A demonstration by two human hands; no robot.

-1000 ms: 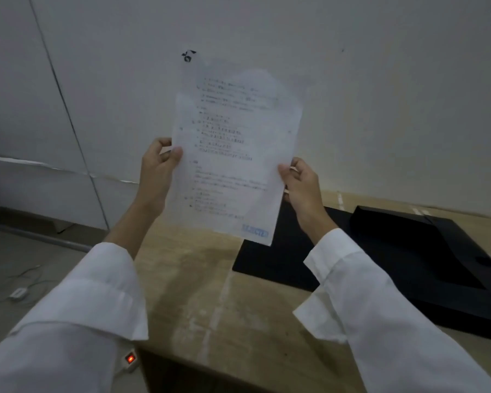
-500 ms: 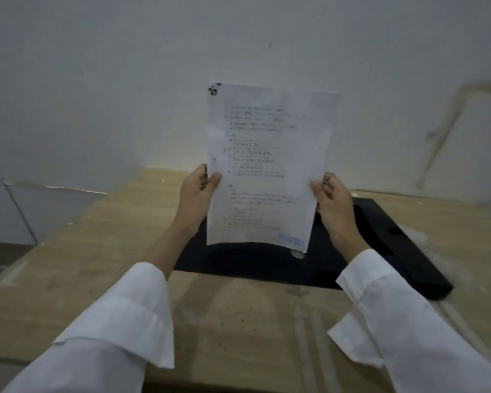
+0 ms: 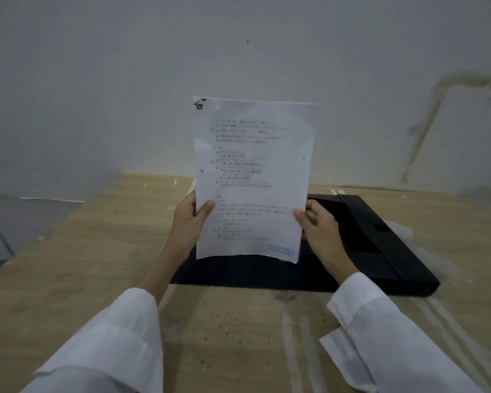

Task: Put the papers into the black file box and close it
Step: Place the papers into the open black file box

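**Papers held upright above the file box: risks before insertion**

The papers (image 3: 254, 180), a printed sheet or thin stack with a clip or staple mark at the upper left corner, are held vertically in the air over the desk (image 3: 97, 251). The left hand (image 3: 189, 219) pinches the left edge low down, thumb on the printed face and fingers (image 3: 192, 201) behind. The right hand (image 3: 321, 225) pinches the right edge at a similar height, thumb on the front, the other fingers hidden behind the sheet. Whether one sheet or several is held cannot be told from this view.

The black file box (image 3: 380, 251) lies flat on the desk, directly behind and below the papers, with its near left part hidden by them. A flap with a dark fastener spot lies toward its right side. Whether the box is open or shut cannot be told.

Probable hazards:

- Both grips sit low on the sheet, so the tall unsupported upper part may fold forward or backward when the papers are tilted down.
- If the box is shut, one hand must release to open it; a single-edge pinch would let the papers droop or fan apart.
- The lower edge may catch on the box rim or flap and crumple.
- Papers left projecting past the rim would block the flap from closing.
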